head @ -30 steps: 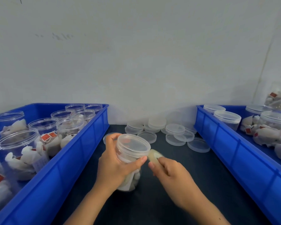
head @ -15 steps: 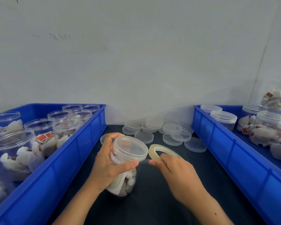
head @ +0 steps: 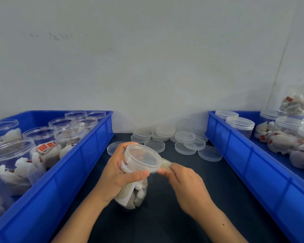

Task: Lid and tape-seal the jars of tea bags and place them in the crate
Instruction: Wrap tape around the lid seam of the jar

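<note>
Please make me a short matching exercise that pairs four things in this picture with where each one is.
Things:
1. lidded jar
2. tape roll
3. open jars
4. loose lids

Places:
A. on the dark table by the wall
B. in the left hand
C. in the left crate
D. in the right hand

Pairs: 1-B, 2-D, 3-C, 4-A

Small packing workstation, not a home kitchen; dark desk (head: 191,199) pushed against a bare white wall (head: 147,58); blue plastic crate (head: 88,155) on the left full of open jars of tea bags (head: 12,160); second blue crate (head: 253,163) on the right with lidded jars (head: 239,126); loose clear lids (head: 184,137) stacked in bulk at the back; batch hand-packing setup.
</note>
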A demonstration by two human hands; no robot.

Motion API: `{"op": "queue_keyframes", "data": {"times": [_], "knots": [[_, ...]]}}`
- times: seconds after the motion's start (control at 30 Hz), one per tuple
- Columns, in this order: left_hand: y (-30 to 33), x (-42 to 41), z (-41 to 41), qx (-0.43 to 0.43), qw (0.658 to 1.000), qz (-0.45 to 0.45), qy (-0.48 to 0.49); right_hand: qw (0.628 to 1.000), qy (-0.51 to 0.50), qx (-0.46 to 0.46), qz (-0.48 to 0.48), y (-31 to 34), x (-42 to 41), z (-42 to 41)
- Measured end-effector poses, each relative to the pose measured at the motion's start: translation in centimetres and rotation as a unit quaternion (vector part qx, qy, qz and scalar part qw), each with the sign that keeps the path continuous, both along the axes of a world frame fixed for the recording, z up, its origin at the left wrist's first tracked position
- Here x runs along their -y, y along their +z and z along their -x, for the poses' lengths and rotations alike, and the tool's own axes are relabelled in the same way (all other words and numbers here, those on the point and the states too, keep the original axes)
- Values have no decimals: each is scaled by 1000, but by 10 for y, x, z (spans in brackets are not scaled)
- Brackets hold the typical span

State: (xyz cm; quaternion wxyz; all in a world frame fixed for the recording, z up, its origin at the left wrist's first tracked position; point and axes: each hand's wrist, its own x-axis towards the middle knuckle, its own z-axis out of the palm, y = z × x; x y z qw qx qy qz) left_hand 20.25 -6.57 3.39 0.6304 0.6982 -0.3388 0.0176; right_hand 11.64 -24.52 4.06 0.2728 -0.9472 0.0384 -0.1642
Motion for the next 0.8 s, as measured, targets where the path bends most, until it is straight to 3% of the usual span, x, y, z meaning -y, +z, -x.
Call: {"op": "queue_keyframes", "data": {"times": [0.3, 0.43, 0.63, 0.8], "knots": [[3, -7, 3, -26, 1000, 9, 0, 999, -27, 33, -21, -10, -16, 5], [2, -2, 10, 0, 1000, -8, 6, 998, -14, 48, -33, -11, -19, 8], [-1, 10, 14, 39, 986, -37, 157, 997, 35, 65, -32, -9, -19, 9], [-4, 9, 11, 37, 982, -21, 185, 997, 5, 57, 49, -2, -12, 11]]}}
